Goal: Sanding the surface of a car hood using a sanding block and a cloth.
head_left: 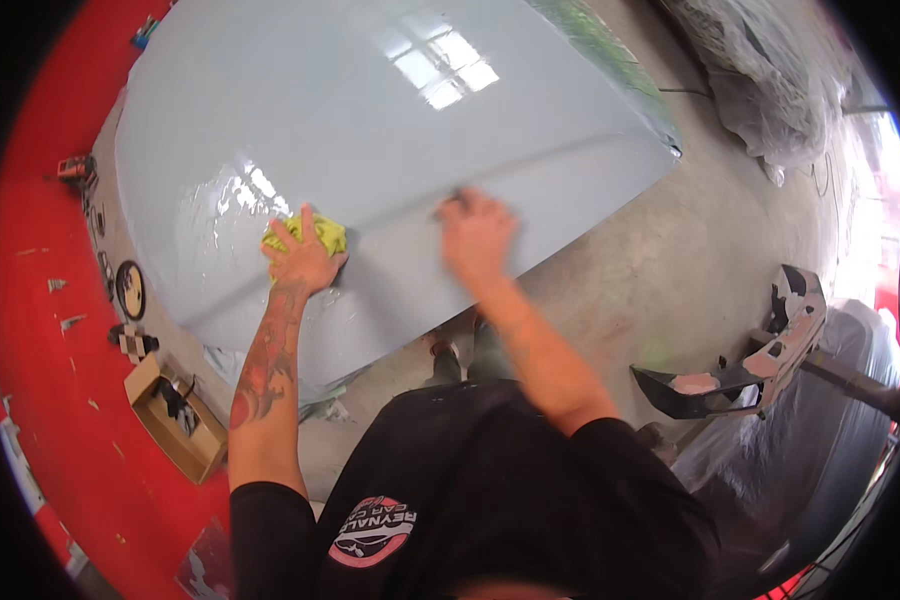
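Observation:
A large, glossy light-grey car panel (300,110), likely a hood, spreads out in front of me. On its left part my left hand (305,262) presses down on a bunched yellow-green cloth (328,233), with fingers spread over it. Water shines on the panel around and beyond that cloth. Farther right, my right hand (478,235) is on the panel near its front edge, blurred by motion. Its fingers are closed on a small dark piece (459,196), mostly hidden, whose kind I cannot make out.
Green-tinted film (620,70) hangs along the panel's right edge. A bumper (740,375) with patchy paint is at the right, near plastic-covered things (770,80). To the left are a cardboard box (175,420), a round tin (130,290) and a red surface (45,330).

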